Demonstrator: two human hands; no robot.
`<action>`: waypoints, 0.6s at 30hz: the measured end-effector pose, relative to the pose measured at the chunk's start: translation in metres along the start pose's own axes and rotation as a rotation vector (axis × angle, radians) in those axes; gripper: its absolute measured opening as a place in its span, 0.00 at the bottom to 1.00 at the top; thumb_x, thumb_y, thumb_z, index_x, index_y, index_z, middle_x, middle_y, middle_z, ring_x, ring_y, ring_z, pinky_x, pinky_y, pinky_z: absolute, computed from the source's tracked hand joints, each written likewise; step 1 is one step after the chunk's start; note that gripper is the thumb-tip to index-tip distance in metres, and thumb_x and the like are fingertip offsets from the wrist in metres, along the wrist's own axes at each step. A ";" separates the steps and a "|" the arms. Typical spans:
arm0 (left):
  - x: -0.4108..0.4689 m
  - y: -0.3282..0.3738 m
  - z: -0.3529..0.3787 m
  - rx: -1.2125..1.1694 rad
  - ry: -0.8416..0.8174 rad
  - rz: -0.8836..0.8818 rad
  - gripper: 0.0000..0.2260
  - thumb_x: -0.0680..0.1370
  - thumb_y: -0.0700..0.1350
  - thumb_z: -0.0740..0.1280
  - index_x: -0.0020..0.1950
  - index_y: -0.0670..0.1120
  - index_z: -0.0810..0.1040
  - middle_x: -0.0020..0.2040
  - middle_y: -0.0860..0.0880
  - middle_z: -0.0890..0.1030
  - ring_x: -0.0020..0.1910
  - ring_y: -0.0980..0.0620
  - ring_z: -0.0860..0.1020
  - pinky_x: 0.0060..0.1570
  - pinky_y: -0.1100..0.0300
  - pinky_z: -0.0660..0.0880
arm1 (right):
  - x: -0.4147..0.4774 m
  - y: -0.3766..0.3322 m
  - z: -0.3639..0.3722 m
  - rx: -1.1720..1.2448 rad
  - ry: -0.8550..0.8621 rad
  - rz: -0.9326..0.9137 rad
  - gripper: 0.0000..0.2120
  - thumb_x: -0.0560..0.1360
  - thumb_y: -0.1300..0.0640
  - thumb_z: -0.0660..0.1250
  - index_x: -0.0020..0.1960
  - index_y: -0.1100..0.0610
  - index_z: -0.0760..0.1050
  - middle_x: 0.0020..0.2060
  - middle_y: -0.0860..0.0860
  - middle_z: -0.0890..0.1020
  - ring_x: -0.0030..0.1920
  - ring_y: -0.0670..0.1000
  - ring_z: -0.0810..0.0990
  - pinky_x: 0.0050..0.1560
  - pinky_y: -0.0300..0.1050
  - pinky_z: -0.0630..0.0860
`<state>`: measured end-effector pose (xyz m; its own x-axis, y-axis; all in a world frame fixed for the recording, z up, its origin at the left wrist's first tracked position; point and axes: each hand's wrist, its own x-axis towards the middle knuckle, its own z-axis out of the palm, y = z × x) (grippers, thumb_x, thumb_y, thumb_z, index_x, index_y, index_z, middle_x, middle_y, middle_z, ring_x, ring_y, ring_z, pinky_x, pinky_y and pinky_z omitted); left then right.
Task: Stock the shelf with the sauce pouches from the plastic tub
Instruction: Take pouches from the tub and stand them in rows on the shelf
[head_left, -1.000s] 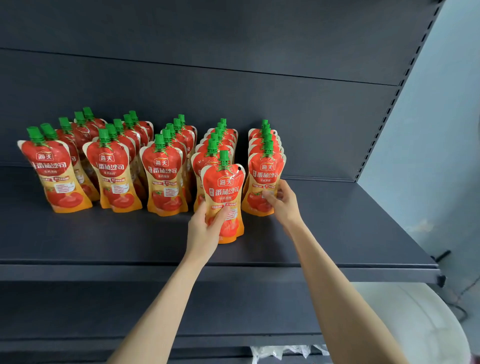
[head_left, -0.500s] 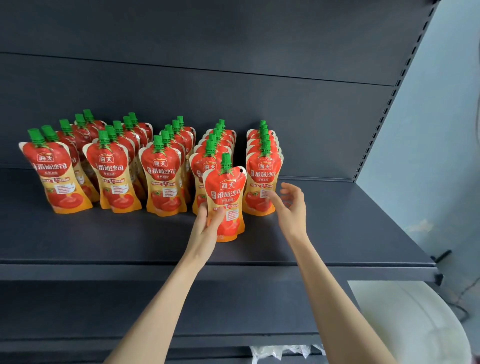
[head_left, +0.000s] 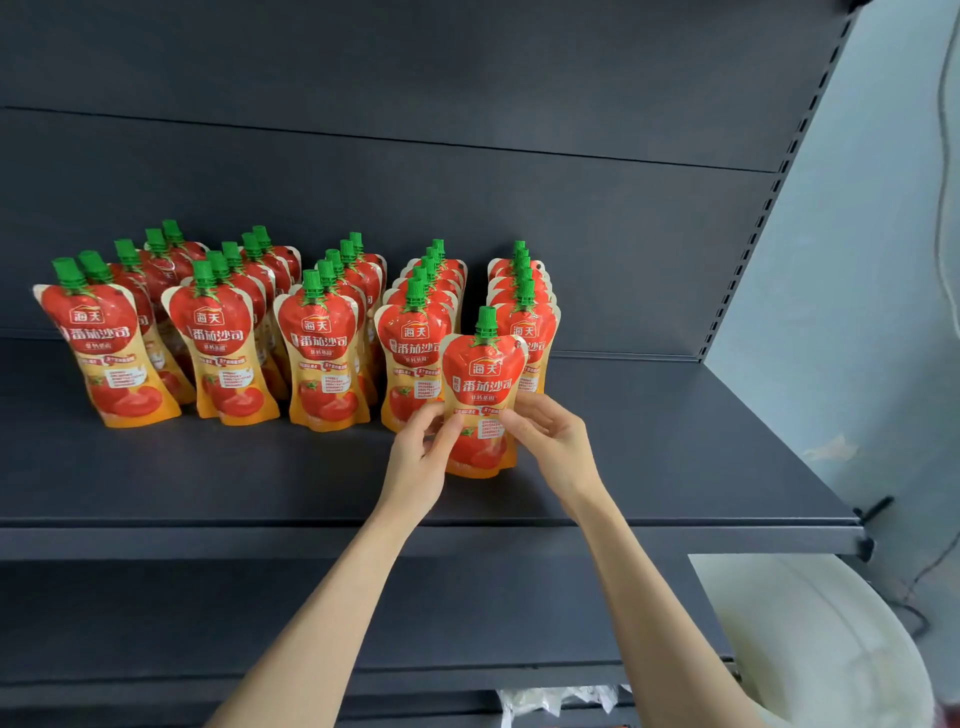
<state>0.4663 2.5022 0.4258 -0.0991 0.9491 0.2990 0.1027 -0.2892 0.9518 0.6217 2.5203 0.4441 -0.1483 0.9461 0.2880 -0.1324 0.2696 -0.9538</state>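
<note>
1. Sauce pouch, red-and-orange with a green screw cap (head_left: 483, 387), stands upright near the front of the dark grey metal shelf (head_left: 675, 457), just ahead of the two right-hand rows of matching pouches (head_left: 317, 353).
2. Left hand (head_left: 418, 460) pinches its left edge, thumb in front.
3. Right hand (head_left: 558, 441) grips the right edge, fingers curled.
4. White plastic tub (head_left: 810, 639) sits below, at right.
</note>
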 end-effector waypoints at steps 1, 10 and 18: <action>0.001 -0.001 0.000 0.025 -0.001 0.004 0.05 0.79 0.45 0.62 0.53 0.51 0.75 0.52 0.56 0.79 0.50 0.70 0.76 0.46 0.75 0.71 | -0.001 0.000 -0.001 -0.004 -0.004 0.001 0.09 0.74 0.64 0.68 0.53 0.56 0.79 0.49 0.51 0.84 0.49 0.48 0.83 0.48 0.39 0.79; 0.005 -0.004 0.006 0.092 -0.031 0.022 0.08 0.78 0.43 0.65 0.55 0.45 0.78 0.50 0.53 0.81 0.53 0.58 0.78 0.50 0.73 0.74 | -0.001 0.005 -0.009 -0.152 0.029 -0.030 0.13 0.72 0.65 0.70 0.51 0.50 0.77 0.47 0.46 0.83 0.48 0.43 0.83 0.45 0.35 0.78; 0.015 -0.001 0.019 0.131 0.033 0.053 0.13 0.78 0.43 0.65 0.62 0.45 0.74 0.58 0.52 0.78 0.57 0.58 0.75 0.52 0.75 0.70 | 0.001 0.011 -0.038 -0.231 0.186 -0.042 0.10 0.72 0.65 0.70 0.52 0.56 0.76 0.47 0.49 0.83 0.46 0.43 0.83 0.47 0.40 0.80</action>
<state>0.4837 2.5197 0.4278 -0.1224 0.9277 0.3527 0.2370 -0.3178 0.9181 0.6575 2.5310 0.4305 0.0374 0.9442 0.3274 0.0948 0.3228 -0.9417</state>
